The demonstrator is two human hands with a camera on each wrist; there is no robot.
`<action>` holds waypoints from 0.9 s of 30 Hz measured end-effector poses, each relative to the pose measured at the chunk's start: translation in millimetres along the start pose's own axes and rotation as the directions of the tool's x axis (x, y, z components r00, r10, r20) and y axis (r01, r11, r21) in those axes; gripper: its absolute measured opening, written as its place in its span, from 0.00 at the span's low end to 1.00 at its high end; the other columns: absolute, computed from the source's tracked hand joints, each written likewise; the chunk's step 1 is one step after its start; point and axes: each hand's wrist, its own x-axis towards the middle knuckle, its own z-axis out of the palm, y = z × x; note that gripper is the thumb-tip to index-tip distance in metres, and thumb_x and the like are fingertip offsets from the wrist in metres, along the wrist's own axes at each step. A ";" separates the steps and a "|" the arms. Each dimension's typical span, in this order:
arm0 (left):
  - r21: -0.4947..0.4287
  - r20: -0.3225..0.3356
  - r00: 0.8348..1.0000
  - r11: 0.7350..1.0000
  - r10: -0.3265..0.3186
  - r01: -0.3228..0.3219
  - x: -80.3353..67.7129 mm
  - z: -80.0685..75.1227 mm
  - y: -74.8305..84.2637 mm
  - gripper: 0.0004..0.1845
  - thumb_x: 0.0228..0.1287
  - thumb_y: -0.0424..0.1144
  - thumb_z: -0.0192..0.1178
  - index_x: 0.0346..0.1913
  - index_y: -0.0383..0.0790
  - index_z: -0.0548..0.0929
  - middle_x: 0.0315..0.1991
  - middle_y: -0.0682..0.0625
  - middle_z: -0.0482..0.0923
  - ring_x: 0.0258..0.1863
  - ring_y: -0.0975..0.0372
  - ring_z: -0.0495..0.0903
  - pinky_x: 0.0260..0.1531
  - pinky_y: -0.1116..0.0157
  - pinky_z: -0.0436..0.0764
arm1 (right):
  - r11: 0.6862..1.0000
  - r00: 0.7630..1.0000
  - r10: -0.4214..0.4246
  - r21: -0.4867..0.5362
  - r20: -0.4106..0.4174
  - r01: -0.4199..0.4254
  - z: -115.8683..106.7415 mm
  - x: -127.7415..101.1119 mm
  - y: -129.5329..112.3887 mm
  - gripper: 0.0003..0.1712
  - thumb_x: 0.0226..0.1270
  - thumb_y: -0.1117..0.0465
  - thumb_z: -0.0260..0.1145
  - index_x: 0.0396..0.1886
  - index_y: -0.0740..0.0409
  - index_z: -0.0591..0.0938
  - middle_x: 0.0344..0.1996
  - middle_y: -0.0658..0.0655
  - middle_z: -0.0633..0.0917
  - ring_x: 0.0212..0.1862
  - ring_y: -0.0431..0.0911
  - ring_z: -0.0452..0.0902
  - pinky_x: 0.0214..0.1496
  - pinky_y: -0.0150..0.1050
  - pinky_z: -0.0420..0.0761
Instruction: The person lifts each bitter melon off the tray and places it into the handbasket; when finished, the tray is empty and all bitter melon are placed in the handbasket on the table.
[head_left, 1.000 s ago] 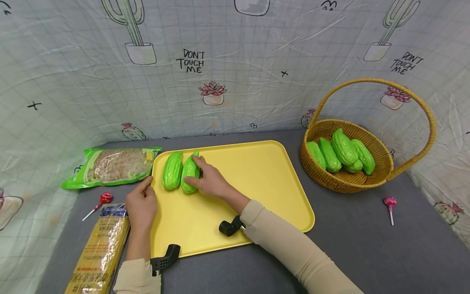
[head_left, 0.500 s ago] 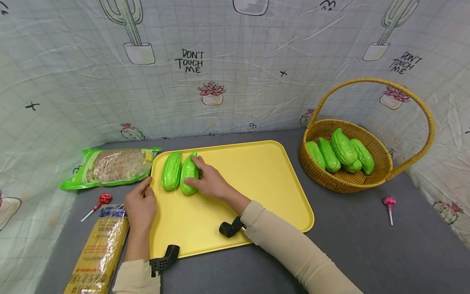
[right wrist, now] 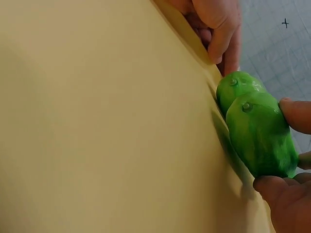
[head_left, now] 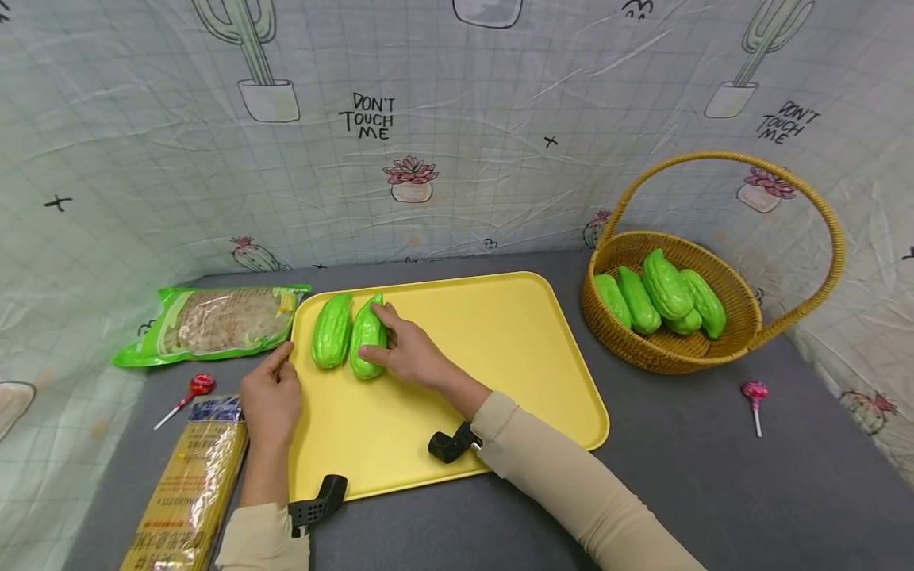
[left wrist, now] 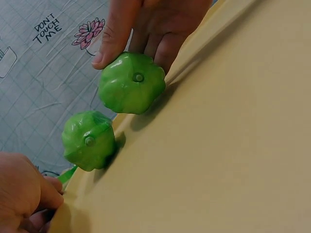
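Observation:
Two green ridged gourds lie side by side at the far left of a yellow tray (head_left: pixel 500 357). My right hand (head_left: pixel 408 358) grips the right gourd (head_left: pixel 364 345), thumb on its near end and fingers over its far side; the left wrist view shows that gourd (left wrist: pixel 131 82) end-on under the fingers. The left gourd (head_left: pixel 332 331) lies free, touching it. My left hand (head_left: pixel 271 400) holds the tray's left rim, fingers curled at the edge (right wrist: pixel 218 24). The right wrist view shows the held gourd (right wrist: pixel 260 133) in front of the other (right wrist: pixel 235 87).
A wicker basket (head_left: pixel 664 357) with a tall handle stands at the right, holding several green gourds (head_left: pixel 664 289). Left of the tray lie a green food bag (head_left: pixel 214 321), a red lollipop (head_left: pixel 198 386) and a yellow noodle packet (head_left: pixel 189 492). A pink lollipop (head_left: pixel 754 391) lies at the right.

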 end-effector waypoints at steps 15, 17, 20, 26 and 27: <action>0.023 0.006 1.000 1.000 -0.006 0.006 0.9 -0.4 -1.9 0.22 0.76 0.30 0.47 0.67 0.39 0.81 0.63 0.34 0.80 0.18 0.67 0.59 0.24 0.69 0.59 | 0.999 0.999 -0.044 0.015 0.017 0.044 -20.2 -15.2 -4.4 0.47 0.75 0.60 0.65 0.84 0.52 0.50 0.84 0.57 0.43 0.84 0.44 0.39 0.79 0.41 0.61; 0.028 0.003 1.000 1.000 -0.009 0.009 0.8 -0.4 -2.0 0.22 0.77 0.31 0.47 0.67 0.39 0.81 0.63 0.34 0.80 0.20 0.71 0.62 0.25 0.71 0.60 | 0.999 0.998 -0.047 0.026 0.028 0.047 -23.5 -18.0 -6.3 0.47 0.75 0.61 0.64 0.84 0.52 0.50 0.84 0.56 0.42 0.84 0.43 0.39 0.79 0.41 0.61; 0.029 -0.002 1.000 1.000 -0.011 0.011 0.6 -0.1 -2.2 0.22 0.77 0.31 0.47 0.67 0.39 0.81 0.62 0.35 0.81 0.27 0.76 0.65 0.28 0.74 0.62 | 0.998 0.998 -0.052 0.036 0.046 0.051 -29.6 -23.6 -8.8 0.46 0.76 0.61 0.63 0.84 0.52 0.49 0.84 0.55 0.41 0.84 0.44 0.40 0.79 0.41 0.62; 0.017 -0.001 1.000 1.000 -0.015 0.015 0.1 1.3 -0.9 0.22 0.76 0.30 0.46 0.67 0.38 0.80 0.63 0.35 0.80 0.42 0.63 0.74 0.32 0.76 0.63 | 0.997 0.995 -0.068 0.034 0.072 0.065 -44.9 -35.4 -8.4 0.46 0.76 0.60 0.63 0.84 0.52 0.48 0.85 0.55 0.41 0.84 0.45 0.41 0.78 0.42 0.64; 0.016 -0.001 1.000 1.000 -0.014 0.014 0.2 1.7 -1.0 0.22 0.76 0.30 0.46 0.67 0.38 0.80 0.63 0.35 0.80 0.44 0.61 0.75 0.33 0.76 0.63 | 0.997 0.995 -0.069 0.034 0.072 0.067 -48.0 -37.6 -8.0 0.46 0.77 0.60 0.62 0.84 0.52 0.48 0.85 0.54 0.41 0.84 0.45 0.41 0.78 0.41 0.63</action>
